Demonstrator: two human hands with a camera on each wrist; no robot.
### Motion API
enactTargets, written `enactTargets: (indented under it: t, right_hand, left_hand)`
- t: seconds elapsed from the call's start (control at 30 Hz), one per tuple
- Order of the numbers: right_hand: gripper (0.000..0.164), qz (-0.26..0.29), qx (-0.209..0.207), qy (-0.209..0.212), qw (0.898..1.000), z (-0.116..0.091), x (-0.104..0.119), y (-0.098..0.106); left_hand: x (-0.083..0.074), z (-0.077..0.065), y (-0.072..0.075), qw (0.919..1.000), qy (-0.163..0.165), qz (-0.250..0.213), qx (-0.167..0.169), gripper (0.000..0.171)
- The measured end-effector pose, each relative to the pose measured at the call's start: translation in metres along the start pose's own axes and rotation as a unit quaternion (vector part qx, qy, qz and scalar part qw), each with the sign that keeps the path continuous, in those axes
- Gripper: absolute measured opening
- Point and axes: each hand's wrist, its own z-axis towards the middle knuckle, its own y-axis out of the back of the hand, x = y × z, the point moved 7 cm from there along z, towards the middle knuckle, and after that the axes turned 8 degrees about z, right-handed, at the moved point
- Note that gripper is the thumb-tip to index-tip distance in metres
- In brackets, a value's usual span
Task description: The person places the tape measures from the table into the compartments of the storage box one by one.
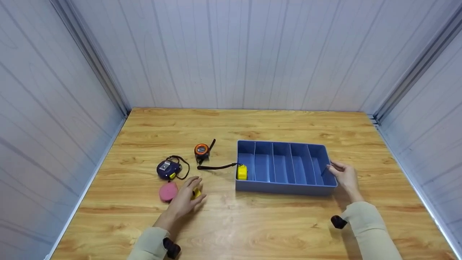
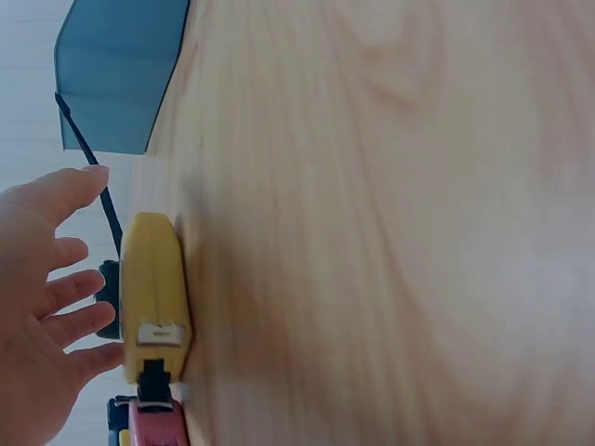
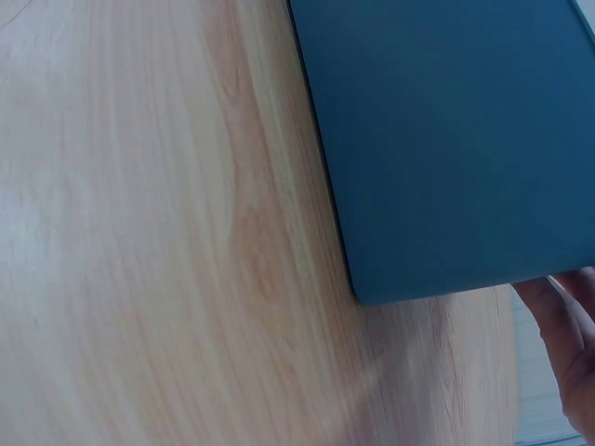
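Observation:
My left hand, fingers spread, is over a yellow tape measure that it partly hides. In the left wrist view this tape measure stands on edge beside the fingers, and whether they touch it I cannot tell. At the right end of a blue divided box, my right hand grips the end wall, thumb over the rim and fingers outside. Another, small yellow tape measure lies in the leftmost compartment; its black strap hangs out over the left wall.
Left of the box, a pink tape measure lies close to my left hand. Behind it is a dark blue tape measure with a looped strap. Farther back sits an orange and black one. Pale panels wall in the wooden table.

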Motion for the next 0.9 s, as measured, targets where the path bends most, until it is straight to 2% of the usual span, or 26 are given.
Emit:
enactTargets:
  t: [0.1, 0.17, 0.3, 0.5, 0.53, 0.57, 0.7, 0.8, 0.9]
  right_hand:
    - [0.038, -0.006, 0.001, 0.017, 1.000, 0.003, -0.005, 0.001]
    - [0.041, -0.020, 0.003, 0.016, 1.000, 0.004, -0.007, 0.002]
    - [0.039, -0.012, -0.007, 0.003, 1.000, 0.008, -0.015, 0.002]
    - [0.039, -0.040, 0.009, -0.009, 0.999, -0.005, 0.015, -0.006]
    - [0.038, -0.037, 0.012, 0.003, 0.999, -0.004, 0.012, -0.005]
    - [0.037, -0.034, 0.005, -0.007, 0.999, -0.003, 0.009, -0.004]
    - [0.038, -0.031, 0.004, -0.003, 1.000, -0.002, 0.009, -0.004]
    - [0.039, -0.049, 0.009, -0.005, 0.999, -0.008, 0.023, -0.006]
    - [0.040, -0.046, 0.004, -0.008, 0.999, -0.007, 0.020, -0.005]
  left_hand:
    - [0.003, -0.004, 0.000, 1.0000, 0.002, 0.008, -0.006, 0.054]
    - [0.005, -0.006, 0.001, 0.9999, 0.004, 0.014, -0.008, 0.055]
    - [0.008, -0.009, 0.001, 0.9999, 0.011, 0.010, -0.009, 0.056]
    - [0.013, -0.013, 0.001, 0.9996, 0.028, -0.001, -0.006, 0.060]
    - [0.013, -0.014, 0.001, 0.9995, 0.032, -0.002, -0.004, 0.060]
    - [0.014, -0.014, 0.000, 0.9994, 0.035, -0.004, -0.002, 0.061]
    - [0.016, -0.015, -0.001, 0.9986, 0.051, -0.011, 0.008, 0.062]
    - [0.017, -0.015, -0.001, 0.9983, 0.056, -0.013, 0.012, 0.062]
    - [0.017, -0.015, -0.001, 0.9981, 0.058, -0.013, 0.015, 0.062]
